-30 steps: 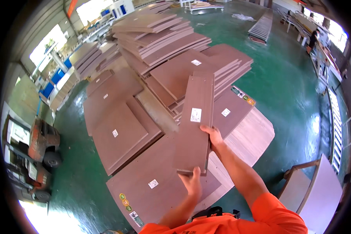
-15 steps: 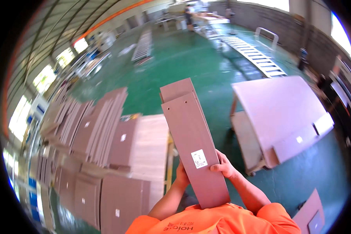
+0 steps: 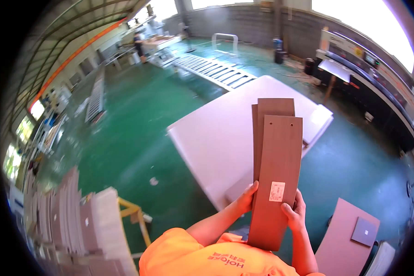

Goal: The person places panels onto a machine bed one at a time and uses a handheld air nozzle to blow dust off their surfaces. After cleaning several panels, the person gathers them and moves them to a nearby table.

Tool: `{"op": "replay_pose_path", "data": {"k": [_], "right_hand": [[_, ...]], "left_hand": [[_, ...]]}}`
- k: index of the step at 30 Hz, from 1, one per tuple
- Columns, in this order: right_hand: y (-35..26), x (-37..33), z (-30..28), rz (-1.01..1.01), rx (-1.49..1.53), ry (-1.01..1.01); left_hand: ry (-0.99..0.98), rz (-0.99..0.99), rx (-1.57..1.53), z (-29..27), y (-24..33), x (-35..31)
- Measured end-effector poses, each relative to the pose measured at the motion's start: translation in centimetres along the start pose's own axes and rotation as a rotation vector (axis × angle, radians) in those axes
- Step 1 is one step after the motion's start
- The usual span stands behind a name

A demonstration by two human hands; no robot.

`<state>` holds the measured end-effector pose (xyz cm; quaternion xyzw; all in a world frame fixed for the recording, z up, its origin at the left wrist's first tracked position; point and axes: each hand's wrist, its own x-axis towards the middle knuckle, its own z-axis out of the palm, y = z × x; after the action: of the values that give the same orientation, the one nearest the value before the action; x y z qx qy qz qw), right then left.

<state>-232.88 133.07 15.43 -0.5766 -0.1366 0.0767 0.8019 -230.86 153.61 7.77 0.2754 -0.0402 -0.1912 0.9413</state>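
A small stack of long brown panels (image 3: 280, 152) is held upright in front of my chest, its lower end against my orange shirt. The front panel has two small holes near its top and a white label (image 3: 276, 191) lower down; the panels behind it stick out at the top and left. My left hand (image 3: 247, 198) grips the stack's left edge. My right hand (image 3: 295, 212) clasps the right edge, thumb on the front face. Just beyond the stack lies a large pale table top (image 3: 216, 133), partly hidden by it.
Brown panels stand in rows (image 3: 60, 211) at the lower left, beside a yellow frame (image 3: 134, 212). A brown board with a small dark panel (image 3: 363, 231) sits at lower right. A long machine (image 3: 368, 78) lines the right wall. A roller conveyor (image 3: 211, 69) and another person (image 3: 139, 46) are far off.
My view has swung to the right, bringing the pale table behind the panels and the machine into sight. Both hands still hold the stack, which stands more upright.
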Motion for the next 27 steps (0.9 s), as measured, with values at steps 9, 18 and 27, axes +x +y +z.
{"op": "replay_pose_path", "data": {"k": [9, 18, 27], "right_hand": [[-6.4, 11.4, -26.3, -0.021, -0.167, 0.576], [-8.9, 25.0, -53.6, -0.099, -0.123, 0.834], [-17.0, 44.4, -78.8, -0.06, 0.005, 0.832]], "left_hand": [[-0.04, -0.269, 0.258, 11.5, -6.4, 34.4], [-0.127, -0.413, 0.493, 16.4, -18.8, 66.3], [0.02, -0.392, 0.415, 23.6, -24.6, 94.4]]}}
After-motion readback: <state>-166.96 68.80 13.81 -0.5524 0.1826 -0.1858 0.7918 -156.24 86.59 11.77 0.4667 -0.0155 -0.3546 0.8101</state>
